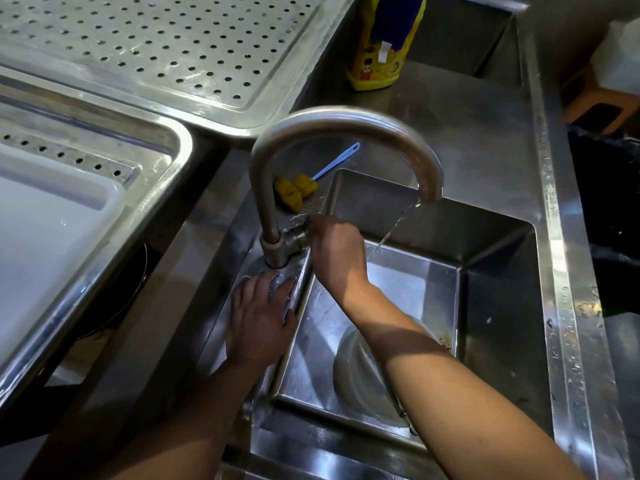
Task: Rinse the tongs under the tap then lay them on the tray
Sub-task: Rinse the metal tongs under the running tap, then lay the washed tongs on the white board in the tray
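A curved steel tap arches over the sink, and a thin stream of water falls from its spout. My right hand grips the tap handle at the base of the tap. My left hand lies flat with straight fingers on the sink's left rim, beside the tap base. A bit of grey metal shows between its fingers; I cannot tell whether it is the tongs. A large perforated steel tray lies at the back left.
A second steel tray with a white insert sits at the left. A yellow sponge brush with a blue handle lies behind the tap. A yellow bottle stands at the back. A round clear bowl rests in the sink. A black bag hangs at the right.
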### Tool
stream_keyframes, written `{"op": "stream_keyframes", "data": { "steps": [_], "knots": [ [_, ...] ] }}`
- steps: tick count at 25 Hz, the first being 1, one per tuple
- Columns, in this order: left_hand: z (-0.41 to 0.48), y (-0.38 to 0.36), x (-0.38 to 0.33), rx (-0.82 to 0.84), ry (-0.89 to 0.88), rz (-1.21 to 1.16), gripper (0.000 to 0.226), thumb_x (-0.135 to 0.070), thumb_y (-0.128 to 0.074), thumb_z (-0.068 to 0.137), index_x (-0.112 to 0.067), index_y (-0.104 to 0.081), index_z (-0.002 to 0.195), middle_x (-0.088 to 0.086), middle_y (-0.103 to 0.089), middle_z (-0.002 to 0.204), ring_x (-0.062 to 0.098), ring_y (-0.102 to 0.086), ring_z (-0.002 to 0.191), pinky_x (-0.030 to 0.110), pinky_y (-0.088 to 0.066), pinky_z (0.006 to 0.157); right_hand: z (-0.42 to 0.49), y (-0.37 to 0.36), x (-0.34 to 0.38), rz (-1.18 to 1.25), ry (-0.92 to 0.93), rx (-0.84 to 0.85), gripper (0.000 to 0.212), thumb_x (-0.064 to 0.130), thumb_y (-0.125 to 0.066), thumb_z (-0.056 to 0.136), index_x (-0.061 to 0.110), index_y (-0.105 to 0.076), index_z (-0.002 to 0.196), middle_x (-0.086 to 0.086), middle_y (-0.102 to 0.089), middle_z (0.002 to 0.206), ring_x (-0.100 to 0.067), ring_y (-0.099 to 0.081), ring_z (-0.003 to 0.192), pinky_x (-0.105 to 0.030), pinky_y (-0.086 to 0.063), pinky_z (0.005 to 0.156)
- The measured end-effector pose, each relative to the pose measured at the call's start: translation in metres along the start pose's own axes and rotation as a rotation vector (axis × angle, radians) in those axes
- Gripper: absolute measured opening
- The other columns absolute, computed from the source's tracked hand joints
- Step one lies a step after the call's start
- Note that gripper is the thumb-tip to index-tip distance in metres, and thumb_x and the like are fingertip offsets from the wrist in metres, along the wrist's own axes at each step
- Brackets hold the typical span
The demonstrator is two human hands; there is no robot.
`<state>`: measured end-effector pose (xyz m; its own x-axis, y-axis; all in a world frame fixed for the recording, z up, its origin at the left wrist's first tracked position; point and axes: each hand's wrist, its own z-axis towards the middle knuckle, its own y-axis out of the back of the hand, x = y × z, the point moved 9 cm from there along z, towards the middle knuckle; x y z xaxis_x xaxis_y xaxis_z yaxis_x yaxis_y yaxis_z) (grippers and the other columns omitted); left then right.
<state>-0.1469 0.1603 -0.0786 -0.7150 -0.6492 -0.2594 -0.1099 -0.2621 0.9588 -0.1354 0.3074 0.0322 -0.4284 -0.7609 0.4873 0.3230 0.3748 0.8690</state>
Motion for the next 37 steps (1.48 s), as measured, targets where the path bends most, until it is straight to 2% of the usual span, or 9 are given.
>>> {"op": "stream_keyframes", "data": {
  "steps": [10,14,18,22,26,29,31,33,37],
  "knots": [
    [0.001,0.000,0.000,-0.025,-0.004,0.002,0.057,-0.028,-0.059,0.072,-0.023,-0.059,0.129,0.011,-0.056,0.131,0.033,-0.050,0.119,0.048,-0.038,0.101,0.010,-0.008,0.008,-0.159,0.031,0.171,0.026,0.001,-0.048,0.090,0.008,-0.065,0.110,-0.017,-0.072,0.107,-0.037,-0.066,0.100,-0.037,-0.051,0.077],
    [0.001,0.000,-0.001,-0.011,-0.004,0.004,0.058,-0.029,-0.058,0.071,-0.023,-0.058,0.129,0.011,-0.055,0.133,0.035,-0.048,0.121,0.048,-0.036,0.103,0.001,-0.008,-0.001,0.050,-0.021,0.175,0.030,0.007,-0.049,0.094,0.009,-0.064,0.120,-0.018,-0.071,0.112,-0.039,-0.065,0.103,-0.040,-0.053,0.082],
    [-0.003,-0.002,0.000,-0.003,-0.012,0.005,0.060,-0.031,-0.060,0.072,-0.026,-0.056,0.132,0.009,-0.050,0.137,0.035,-0.045,0.124,0.049,-0.033,0.107,-0.056,-0.013,-0.065,0.396,-0.243,0.169,0.036,0.021,-0.062,0.094,0.018,-0.062,0.130,-0.008,-0.073,0.100,-0.032,-0.069,0.095,-0.036,-0.054,0.082],
    [-0.001,-0.002,-0.001,-0.011,-0.020,0.026,0.061,-0.030,-0.061,0.073,-0.024,-0.056,0.133,0.011,-0.051,0.134,0.037,-0.046,0.121,0.049,-0.036,0.103,-0.141,-0.015,-0.184,0.380,-0.550,0.189,0.029,0.017,-0.067,0.090,0.013,-0.070,0.119,-0.008,-0.074,0.106,-0.027,-0.070,0.096,-0.045,-0.055,0.091],
    [-0.007,-0.013,-0.012,0.060,0.032,0.054,0.067,-0.025,-0.062,0.074,-0.017,-0.048,0.138,0.020,-0.045,0.141,0.043,-0.040,0.129,0.059,-0.038,0.104,-0.213,-0.009,-0.275,0.371,-0.809,0.151,0.020,0.013,-0.066,0.089,0.014,-0.072,0.108,-0.010,-0.075,0.100,-0.031,-0.071,0.093,-0.052,-0.057,0.087],
    [-0.008,-0.021,-0.021,0.100,0.068,0.115,0.078,-0.026,-0.069,0.068,-0.015,-0.041,0.141,0.022,-0.038,0.145,0.042,-0.035,0.132,0.062,-0.037,0.102,-0.236,-0.043,-0.289,0.361,-0.853,0.260,0.020,0.011,-0.061,0.090,0.015,-0.071,0.107,-0.013,-0.075,0.099,-0.031,-0.071,0.092,-0.049,-0.058,0.086],
    [-0.006,-0.017,-0.018,0.063,0.027,0.161,0.079,-0.026,-0.064,0.065,-0.017,-0.040,0.139,0.020,-0.039,0.142,0.043,-0.041,0.125,0.062,-0.041,0.094,-0.234,-0.078,-0.285,0.305,-0.818,0.357,0.030,0.013,-0.057,0.093,0.011,-0.067,0.121,-0.015,-0.073,0.112,-0.033,-0.068,0.104,-0.045,-0.056,0.092],
    [-0.007,-0.014,-0.010,0.024,0.012,0.176,0.080,-0.027,-0.058,0.065,-0.022,-0.039,0.141,0.016,-0.039,0.145,0.043,-0.042,0.125,0.061,-0.040,0.092,-0.225,-0.110,-0.278,0.199,-0.758,0.464,0.039,0.023,-0.055,0.097,0.007,-0.058,0.132,-0.019,-0.068,0.122,-0.037,-0.063,0.114,-0.039,-0.052,0.095],
    [-0.009,-0.016,-0.005,-0.005,0.026,0.200,0.077,-0.030,-0.052,0.068,-0.028,-0.040,0.144,0.010,-0.039,0.148,0.040,-0.040,0.128,0.058,-0.038,0.095,-0.232,-0.166,-0.284,0.065,-0.764,0.682,0.068,0.039,-0.055,0.098,0.001,-0.031,0.148,-0.018,-0.058,0.136,-0.036,-0.062,0.115,-0.041,-0.052,0.093]
  ]
}}
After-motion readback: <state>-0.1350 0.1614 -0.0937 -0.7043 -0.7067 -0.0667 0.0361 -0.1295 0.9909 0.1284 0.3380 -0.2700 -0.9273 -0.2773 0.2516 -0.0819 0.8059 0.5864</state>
